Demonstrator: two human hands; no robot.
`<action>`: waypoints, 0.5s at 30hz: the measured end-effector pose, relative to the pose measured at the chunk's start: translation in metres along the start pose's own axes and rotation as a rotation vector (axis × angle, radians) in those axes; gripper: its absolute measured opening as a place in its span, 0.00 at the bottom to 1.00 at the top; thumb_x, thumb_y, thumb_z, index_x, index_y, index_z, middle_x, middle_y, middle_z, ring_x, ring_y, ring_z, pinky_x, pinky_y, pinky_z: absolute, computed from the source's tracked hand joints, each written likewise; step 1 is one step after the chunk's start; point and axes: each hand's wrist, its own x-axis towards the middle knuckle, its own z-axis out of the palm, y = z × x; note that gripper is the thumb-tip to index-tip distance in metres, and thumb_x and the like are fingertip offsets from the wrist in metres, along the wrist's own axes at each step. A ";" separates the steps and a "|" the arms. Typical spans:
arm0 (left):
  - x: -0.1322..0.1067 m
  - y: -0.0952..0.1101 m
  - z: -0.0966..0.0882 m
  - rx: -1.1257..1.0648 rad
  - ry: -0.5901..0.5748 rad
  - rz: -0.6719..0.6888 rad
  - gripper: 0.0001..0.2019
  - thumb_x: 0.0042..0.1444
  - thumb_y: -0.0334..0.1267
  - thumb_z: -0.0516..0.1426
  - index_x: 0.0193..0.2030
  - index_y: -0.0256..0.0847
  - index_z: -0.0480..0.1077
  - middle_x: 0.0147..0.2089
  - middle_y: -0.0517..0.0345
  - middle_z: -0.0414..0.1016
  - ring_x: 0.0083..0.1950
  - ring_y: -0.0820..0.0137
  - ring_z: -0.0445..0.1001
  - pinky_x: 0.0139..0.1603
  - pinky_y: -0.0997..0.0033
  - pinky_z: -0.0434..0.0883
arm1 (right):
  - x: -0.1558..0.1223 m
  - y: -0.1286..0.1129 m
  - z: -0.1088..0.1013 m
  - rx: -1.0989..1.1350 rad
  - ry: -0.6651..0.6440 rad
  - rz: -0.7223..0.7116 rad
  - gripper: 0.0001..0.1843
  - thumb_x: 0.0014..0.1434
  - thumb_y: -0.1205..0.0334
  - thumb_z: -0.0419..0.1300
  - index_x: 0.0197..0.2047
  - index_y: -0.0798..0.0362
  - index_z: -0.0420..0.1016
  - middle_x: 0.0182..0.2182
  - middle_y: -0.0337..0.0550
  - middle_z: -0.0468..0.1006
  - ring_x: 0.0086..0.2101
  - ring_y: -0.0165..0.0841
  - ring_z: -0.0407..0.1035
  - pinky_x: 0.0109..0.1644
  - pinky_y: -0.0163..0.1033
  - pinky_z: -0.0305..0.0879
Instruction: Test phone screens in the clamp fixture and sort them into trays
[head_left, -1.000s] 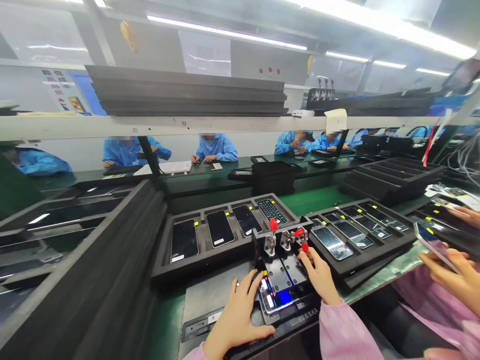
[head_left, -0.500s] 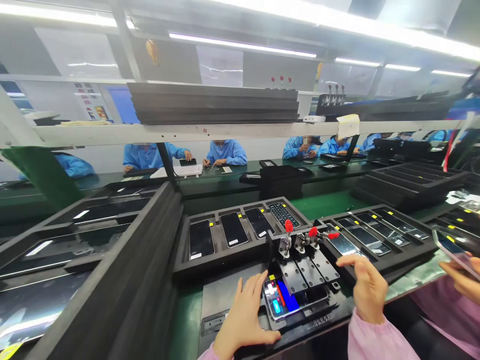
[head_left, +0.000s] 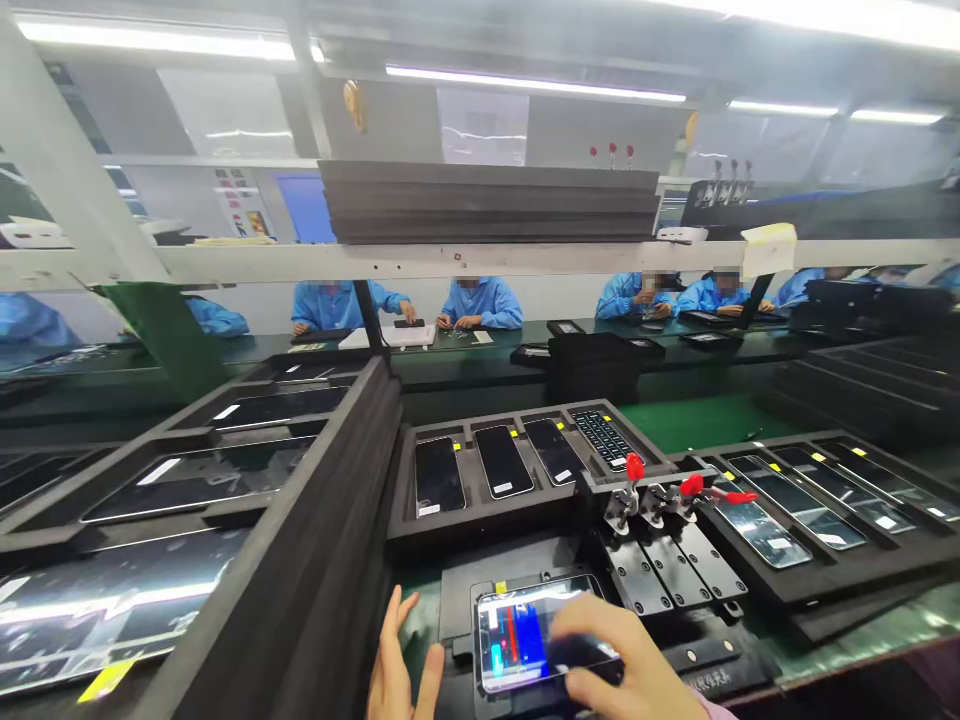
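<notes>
Near the front edge of the bench [head_left: 862, 640], the phone [head_left: 517, 635] lies left of the clamps [head_left: 660, 508]; my right hand [head_left: 626, 650] curls over it (gripping or not, blur hides), my left hand [head_left: 397, 665] spreads apart; touching only its edges seems safest

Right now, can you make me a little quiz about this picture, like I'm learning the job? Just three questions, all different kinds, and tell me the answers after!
1. Pick one: which hand is over the lit phone?
A) only the left
B) only the right
C) neither

2. True or false: the left hand is gripping the lit phone.

3. Fill in the blank: the clamp fixture has handles with ____ grips.

Key:
1. B, the right hand is over it.
2. False, the left hand is open, to the left of the phone and apart from it.
3. Red.
</notes>
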 end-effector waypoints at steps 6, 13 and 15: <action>-0.001 -0.007 0.007 -0.104 0.038 -0.070 0.31 0.57 0.56 0.42 0.63 0.43 0.44 0.51 0.50 0.68 0.52 0.60 0.68 0.54 0.53 0.64 | 0.015 0.026 0.006 -0.198 -0.208 0.028 0.25 0.59 0.50 0.49 0.59 0.45 0.58 0.58 0.43 0.59 0.57 0.42 0.55 0.56 0.53 0.58; -0.003 -0.021 0.017 0.000 -0.028 0.074 0.27 0.54 0.58 0.48 0.55 0.43 0.61 0.38 0.55 0.74 0.44 0.60 0.72 0.49 0.59 0.67 | -0.038 0.034 0.020 -0.136 -0.012 0.033 0.12 0.59 0.52 0.50 0.37 0.48 0.71 0.56 0.43 0.62 0.55 0.41 0.58 0.51 0.43 0.67; -0.003 -0.024 0.018 0.003 -0.017 0.142 0.24 0.55 0.56 0.48 0.52 0.44 0.64 0.39 0.55 0.73 0.45 0.60 0.72 0.48 0.61 0.68 | -0.052 0.036 0.026 -0.102 0.097 0.106 0.13 0.59 0.51 0.50 0.40 0.48 0.70 0.54 0.44 0.64 0.53 0.40 0.60 0.51 0.42 0.66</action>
